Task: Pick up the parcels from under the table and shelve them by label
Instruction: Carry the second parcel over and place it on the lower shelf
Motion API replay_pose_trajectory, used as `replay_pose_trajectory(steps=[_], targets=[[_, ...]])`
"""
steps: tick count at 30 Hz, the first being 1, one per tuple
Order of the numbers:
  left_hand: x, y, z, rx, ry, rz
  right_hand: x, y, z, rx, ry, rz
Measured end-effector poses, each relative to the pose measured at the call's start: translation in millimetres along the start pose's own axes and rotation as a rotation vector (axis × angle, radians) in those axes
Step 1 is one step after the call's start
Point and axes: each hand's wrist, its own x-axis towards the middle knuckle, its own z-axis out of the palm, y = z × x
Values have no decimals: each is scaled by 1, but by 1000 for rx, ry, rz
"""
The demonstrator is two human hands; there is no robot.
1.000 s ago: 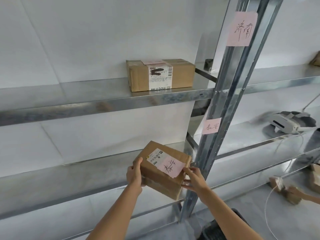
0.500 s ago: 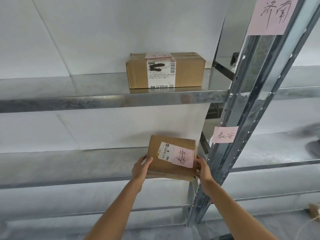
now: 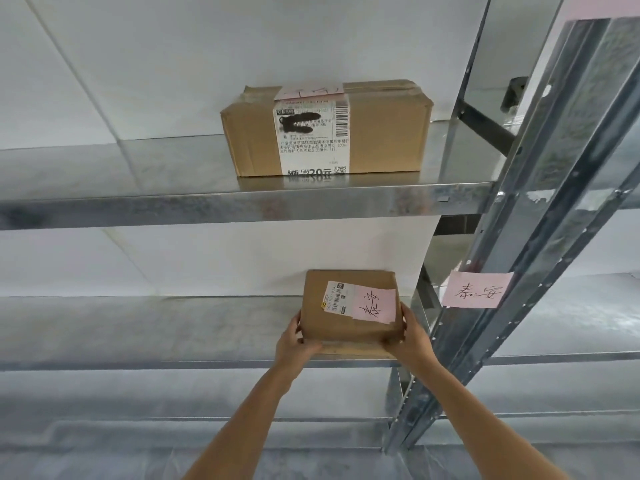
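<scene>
A small brown cardboard parcel with a white barcode sticker and a pink handwritten note lies flat on the middle metal shelf, close to its right end. My left hand grips its left near corner and my right hand grips its right near corner. A matching pink handwritten label is stuck on the upright post beside this shelf. One level up, a larger brown parcel with a printed shipping label rests on the upper shelf.
The slanted metal upright post rises right of the parcel, with another pink label at the top edge. A white wall backs the shelves. More shelving extends to the right, and a lower shelf runs below my arms.
The small parcel has gone from tilted in the air at the shelf's front edge to lying flat on the middle shelf, pushed further in. My view has moved closer.
</scene>
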Motion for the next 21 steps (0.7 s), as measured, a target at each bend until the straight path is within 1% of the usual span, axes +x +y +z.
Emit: replay_pose_trajectory(steps=[4,7,12,21], targets=[[7,-2,5,55,46,43,6,5,-1,10,36,-12],[8,-4,4,70,42,51,8,4,1,70,49,5],[5,-4,4,77,23,61,1,6,4,90,51,30],[-23,4,-4,181,20,94,-35,2,-6,-6,23,103]])
